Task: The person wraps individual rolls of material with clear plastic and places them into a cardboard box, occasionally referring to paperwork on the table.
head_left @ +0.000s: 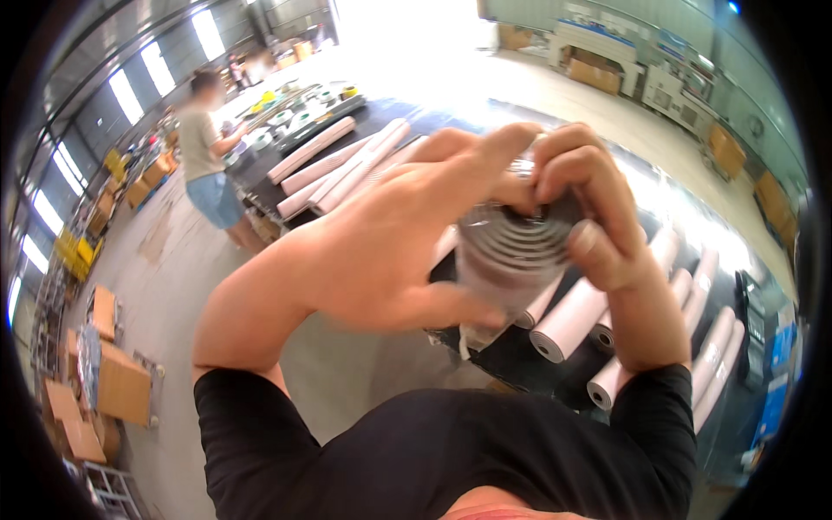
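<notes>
Close under the camera I hold a grey roll of tape (511,251), its wound layers facing me. My left hand (390,234) wraps around its left side, thumb underneath. My right hand (589,217) pinches the roll's top and right edge with fingertips. Both forearms come out of black sleeves. Behind the hands lies a black table (511,355) carrying long pale pink rolls (572,321).
More pink rolls (338,165) lie along the black table toward the back left, where another person (208,156) stands working. Cardboard boxes (117,381) sit on the concrete floor at left. Machines and boxes (607,61) line the far right wall.
</notes>
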{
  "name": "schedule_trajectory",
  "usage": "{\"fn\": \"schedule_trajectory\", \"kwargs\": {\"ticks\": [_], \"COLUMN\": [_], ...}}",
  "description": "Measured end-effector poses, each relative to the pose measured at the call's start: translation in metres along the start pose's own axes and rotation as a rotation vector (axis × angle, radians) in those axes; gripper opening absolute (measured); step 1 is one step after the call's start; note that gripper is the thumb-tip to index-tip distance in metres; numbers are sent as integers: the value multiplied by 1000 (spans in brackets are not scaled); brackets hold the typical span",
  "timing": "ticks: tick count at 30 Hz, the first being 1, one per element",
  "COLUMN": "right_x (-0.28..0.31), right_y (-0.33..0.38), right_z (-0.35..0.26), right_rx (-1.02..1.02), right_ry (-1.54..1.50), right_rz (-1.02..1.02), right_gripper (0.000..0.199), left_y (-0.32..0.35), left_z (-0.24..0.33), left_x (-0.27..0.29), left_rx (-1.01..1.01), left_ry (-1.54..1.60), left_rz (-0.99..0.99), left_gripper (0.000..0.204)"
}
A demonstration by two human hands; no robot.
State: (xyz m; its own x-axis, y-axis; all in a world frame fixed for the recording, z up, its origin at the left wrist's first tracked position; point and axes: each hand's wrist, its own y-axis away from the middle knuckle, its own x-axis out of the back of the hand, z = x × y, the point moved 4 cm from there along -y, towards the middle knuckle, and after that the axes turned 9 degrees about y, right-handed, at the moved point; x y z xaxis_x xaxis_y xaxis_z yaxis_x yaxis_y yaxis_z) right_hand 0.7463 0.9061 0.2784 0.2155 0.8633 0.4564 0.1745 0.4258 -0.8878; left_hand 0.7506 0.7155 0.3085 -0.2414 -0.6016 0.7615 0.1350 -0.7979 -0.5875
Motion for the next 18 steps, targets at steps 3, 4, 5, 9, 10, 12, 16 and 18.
{"fn": "schedule_trajectory", "kwargs": {"ticks": [3, 4, 5, 9, 10, 12, 16, 18], "right_x": [8, 9, 11, 13, 14, 16, 18, 16], "right_y": [-5, -8, -12, -16, -18, -23, -27, -33], "right_z": [2, 0, -2, 0, 1, 0, 1, -4], "right_rx": [-106, -95, -77, -134, -139, -103, -100, -6], "right_ry": [-113, -59, -10, 7, 5, 55, 3, 27], "right_rz": [-131, -185, -234, -269, -300, -334, -368, -446], "right_gripper": [21, 21, 21, 22, 22, 21, 21, 22], "left_y": [-6, -11, -13, -19, -19, -23, -31, -33], "left_z": [-5, -6, -7, 0, 4, 6, 10, 6], "left_x": [-1, 1, 2, 9, 10, 11, 11, 8], "left_rx": [65, 127, 195, 149, 130, 110, 6, 52], "left_ry": [155, 207, 254, 108, 57, 5, 31, 29], "left_rz": [15, -56, -126, -133, -125, -144, -200, -211], "left_gripper": [86, 82, 77, 68, 68, 68, 73, 73]}}
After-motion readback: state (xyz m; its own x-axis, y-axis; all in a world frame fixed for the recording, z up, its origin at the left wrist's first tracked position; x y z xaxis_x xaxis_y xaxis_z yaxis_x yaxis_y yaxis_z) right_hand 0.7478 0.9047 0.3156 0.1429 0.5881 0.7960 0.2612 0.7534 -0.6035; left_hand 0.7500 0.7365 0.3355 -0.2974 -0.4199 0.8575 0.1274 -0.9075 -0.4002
